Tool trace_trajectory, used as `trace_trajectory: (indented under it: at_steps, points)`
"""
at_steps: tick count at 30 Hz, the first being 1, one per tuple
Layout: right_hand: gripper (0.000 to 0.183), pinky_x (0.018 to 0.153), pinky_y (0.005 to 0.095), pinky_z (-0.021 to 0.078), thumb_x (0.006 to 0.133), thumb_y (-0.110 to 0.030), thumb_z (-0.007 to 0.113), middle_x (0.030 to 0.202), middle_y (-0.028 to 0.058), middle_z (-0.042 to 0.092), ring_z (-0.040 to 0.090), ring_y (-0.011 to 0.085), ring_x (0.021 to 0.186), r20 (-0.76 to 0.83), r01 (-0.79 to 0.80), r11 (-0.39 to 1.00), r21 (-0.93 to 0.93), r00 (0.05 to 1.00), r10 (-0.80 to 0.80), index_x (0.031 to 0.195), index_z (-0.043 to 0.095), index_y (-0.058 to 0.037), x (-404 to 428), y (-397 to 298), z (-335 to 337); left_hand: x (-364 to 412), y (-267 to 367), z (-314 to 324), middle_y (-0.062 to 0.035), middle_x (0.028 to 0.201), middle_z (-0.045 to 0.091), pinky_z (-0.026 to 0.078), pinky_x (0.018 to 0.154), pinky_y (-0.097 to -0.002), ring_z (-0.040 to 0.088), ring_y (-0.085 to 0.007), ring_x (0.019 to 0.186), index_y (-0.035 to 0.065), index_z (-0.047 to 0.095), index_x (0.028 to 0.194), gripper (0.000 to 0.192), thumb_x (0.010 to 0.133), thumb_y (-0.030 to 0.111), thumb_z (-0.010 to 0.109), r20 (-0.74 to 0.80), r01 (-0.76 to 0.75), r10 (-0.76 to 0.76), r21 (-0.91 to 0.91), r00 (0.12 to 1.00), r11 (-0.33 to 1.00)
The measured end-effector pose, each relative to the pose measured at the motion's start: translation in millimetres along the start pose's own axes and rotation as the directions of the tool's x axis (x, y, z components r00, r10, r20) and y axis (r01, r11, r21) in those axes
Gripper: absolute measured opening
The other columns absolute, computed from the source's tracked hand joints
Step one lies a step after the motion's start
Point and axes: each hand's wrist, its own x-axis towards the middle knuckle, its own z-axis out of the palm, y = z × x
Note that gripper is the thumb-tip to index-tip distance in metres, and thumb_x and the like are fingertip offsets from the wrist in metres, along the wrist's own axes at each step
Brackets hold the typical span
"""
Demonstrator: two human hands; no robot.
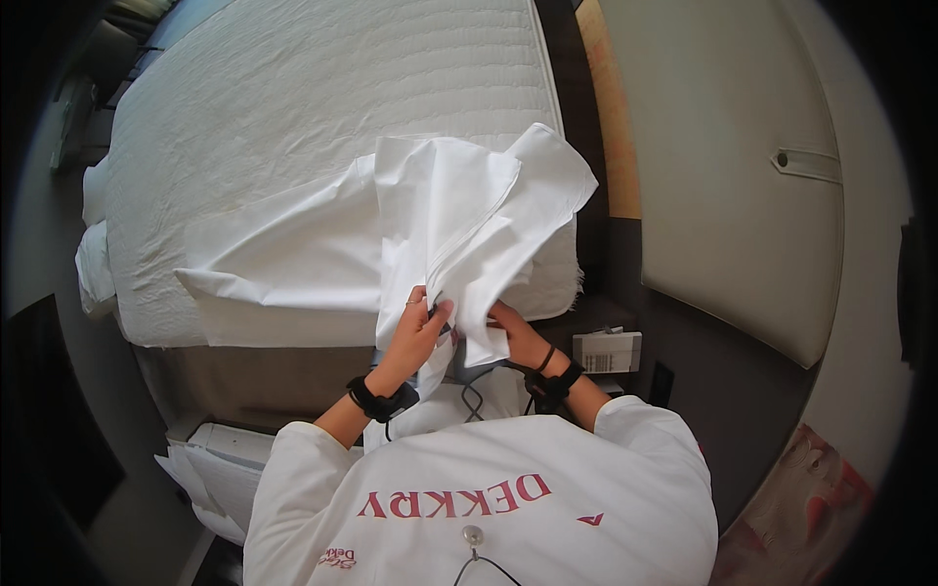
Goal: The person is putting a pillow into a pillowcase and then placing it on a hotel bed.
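Note:
A bunched white bed sheet (469, 198) lies across the near side of a quilted white mattress (315, 95), its folds spreading left and up to the right. Near the mattress edge, my left hand (415, 333) pinches a fold of the sheet between thumb and fingers; a small dark item shows under the thumb, too hidden to identify. My right hand (519, 335) is partly covered by the cloth hanging beside it, and its fingertips are tucked behind the sheet. Both wrists carry black straps with cables.
A padded headboard-like panel (733, 146) stands at the right. Near my right forearm is a small white box (607, 352) on a dark surface. White folded linen (227, 469) lies at lower left, and pillows (95, 260) rest beyond the mattress's left end.

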Motion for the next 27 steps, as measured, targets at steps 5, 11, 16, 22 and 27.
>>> trace_trajectory:
  at_steps: [5, 11, 16, 22, 27]
  points:
    - [0.032, 0.083, 0.0267, 0.0436, 0.085, -0.012, 0.062, 0.106, 0.0055, 0.059, 0.055, 0.0135, 0.096, -0.588, -0.064, 0.896, 0.44, 0.733, 0.341, 0.113, 0.055, 0.0018, 24, 17, -52, 38, -20, -81, 0.0013, 0.092, 0.06, 0.044, 0.075, -0.0231, 0.054, -0.0074, 0.084, 0.0033, 0.055, 0.114, 0.03, 0.093, 0.025, 0.055, -0.206, 0.045, -0.072, -0.133, 0.976, 0.99]
    - [0.036, 0.082, 0.0288, 0.0447, 0.083, -0.008, 0.058, 0.103, 0.0076, 0.062, 0.058, 0.0175, 0.094, -0.618, -0.197, 0.831, 0.521, 0.585, 0.526, 0.116, 0.051, 0.0025, 40, 107, -117, 113, -49, -199, -0.0135, 0.107, 0.058, 0.043, 0.087, -0.0346, 0.054, -0.0257, 0.099, 0.0012, 0.064, 0.101, 0.022, 0.086, 0.016, 0.059, -0.044, -0.123, 0.188, 0.607, 0.981, 0.785]
    - [0.039, 0.091, 0.0307, 0.0438, 0.088, -0.005, 0.053, 0.118, 0.0091, 0.057, 0.055, 0.02, 0.107, -0.548, -0.222, 0.744, 0.63, 0.553, 0.628, 0.126, 0.046, 0.0011, 51, 138, -83, 203, -67, -278, -0.0153, 0.131, 0.047, 0.038, 0.097, -0.0402, 0.046, -0.0367, 0.117, 0.005, 0.066, 0.095, 0.02, 0.077, 0.015, 0.061, -0.031, -0.131, 0.306, 0.859, 0.951, 0.494]
    - [0.039, 0.094, 0.0302, 0.0413, 0.089, -0.006, 0.053, 0.122, 0.0087, 0.055, 0.053, 0.0197, 0.111, -0.555, -0.208, 0.693, 0.691, 0.461, 0.692, 0.127, 0.045, 0.0006, 47, 164, -50, 267, -77, -322, -0.013, 0.127, 0.052, 0.042, 0.09, -0.0411, 0.052, -0.0374, 0.107, 0.006, 0.065, 0.095, 0.021, 0.077, 0.017, 0.06, 0.232, -0.294, 0.352, 0.946, 0.907, 0.134]
    - [0.039, 0.093, 0.0302, 0.0421, 0.09, -0.007, 0.054, 0.12, 0.0078, 0.056, 0.053, 0.0193, 0.109, -0.606, -0.041, 0.69, 0.723, 0.442, 0.661, 0.127, 0.045, 0.0003, 38, 172, -67, 271, -41, -298, -0.0175, 0.088, 0.064, 0.044, 0.076, -0.0403, 0.058, -0.0366, 0.089, 0.0087, 0.059, 0.106, 0.025, 0.086, 0.021, 0.053, 0.159, -0.057, -0.184, 0.883, 0.97, 0.465]
